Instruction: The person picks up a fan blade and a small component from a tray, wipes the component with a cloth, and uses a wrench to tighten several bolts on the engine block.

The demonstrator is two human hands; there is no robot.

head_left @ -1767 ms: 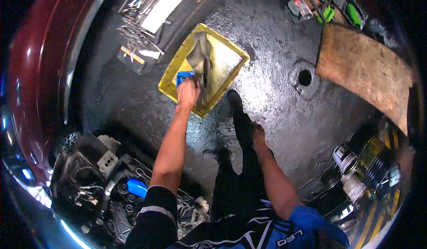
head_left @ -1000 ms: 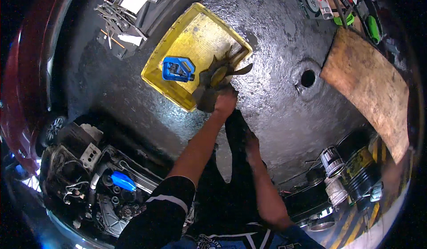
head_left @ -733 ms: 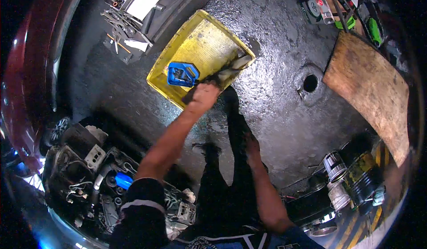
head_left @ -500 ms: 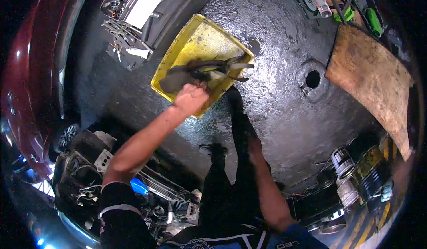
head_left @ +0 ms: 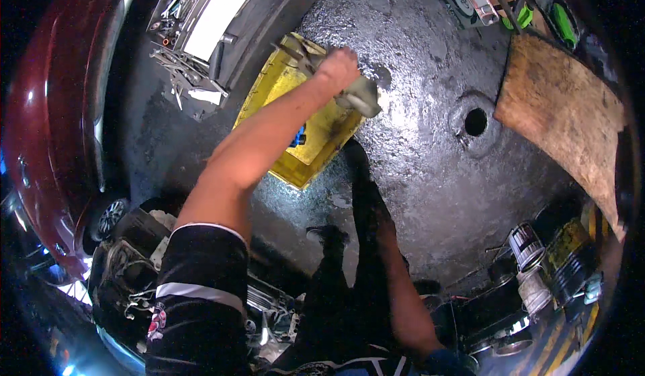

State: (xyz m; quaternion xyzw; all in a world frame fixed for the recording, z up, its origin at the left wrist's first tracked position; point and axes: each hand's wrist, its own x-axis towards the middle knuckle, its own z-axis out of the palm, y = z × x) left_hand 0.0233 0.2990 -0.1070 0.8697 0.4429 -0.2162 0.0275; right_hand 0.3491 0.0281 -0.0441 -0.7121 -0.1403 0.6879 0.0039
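My left hand (head_left: 339, 67) is closed on a greyish fan with blades (head_left: 363, 97), which is tilted over the far end of a yellow plastic tray (head_left: 295, 174) on the wet floor. A blue plastic container (head_left: 297, 136) lies in the tray, mostly hidden behind my left forearm. My right hand (head_left: 385, 231) is low against my dark-clad leg, its fingers too dark to make out.
A tool trolley (head_left: 225, 13) is behind the tray. Right are a floor drain (head_left: 475, 121), brown board (head_left: 557, 114) and metal cans (head_left: 526, 245). A maroon car (head_left: 64, 114) flanks the left, with engine parts (head_left: 127, 275) lower left.
My left hand has moved away from me to the tray's far end, carrying the fan up from the near right part. My right hand stays by my leg.
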